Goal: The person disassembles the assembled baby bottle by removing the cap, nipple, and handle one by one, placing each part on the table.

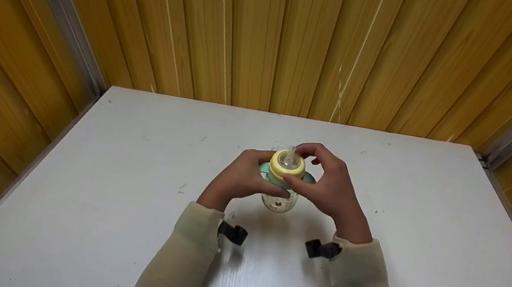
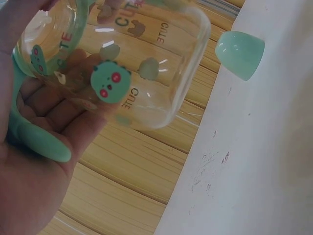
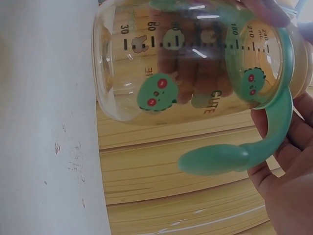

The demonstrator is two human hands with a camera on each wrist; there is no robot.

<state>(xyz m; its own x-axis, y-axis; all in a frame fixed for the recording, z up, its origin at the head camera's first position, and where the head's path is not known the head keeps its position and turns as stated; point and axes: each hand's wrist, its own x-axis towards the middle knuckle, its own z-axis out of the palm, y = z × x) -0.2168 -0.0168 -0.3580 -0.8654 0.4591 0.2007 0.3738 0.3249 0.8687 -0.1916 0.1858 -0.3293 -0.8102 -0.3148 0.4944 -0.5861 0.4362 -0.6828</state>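
Observation:
A clear baby bottle (image 1: 279,205) with green side handles (image 3: 215,159) is held upright between the two hands. My left hand (image 1: 247,175) grips its upper body, thumb across the front and fingers wrapped behind. At the top, my right hand (image 1: 333,185) pinches the yellow collar (image 1: 276,169), thumb in front and fingers at the far side. A clear teat (image 1: 290,158) sticks up from the collar. Green cartoon faces and measuring marks are printed on the bottle, and no liquid shows inside. A pale green cap (image 2: 240,54) stands on the table in the left wrist view; in the head view it is hidden.
The white table (image 1: 128,169) has small dark scuffs and runs back to a corrugated wood-look wall (image 1: 252,35). Similar panels rise at the left and right, with grey metal posts (image 1: 67,6) at the corners. Black camera straps (image 1: 232,233) sit at both wrists.

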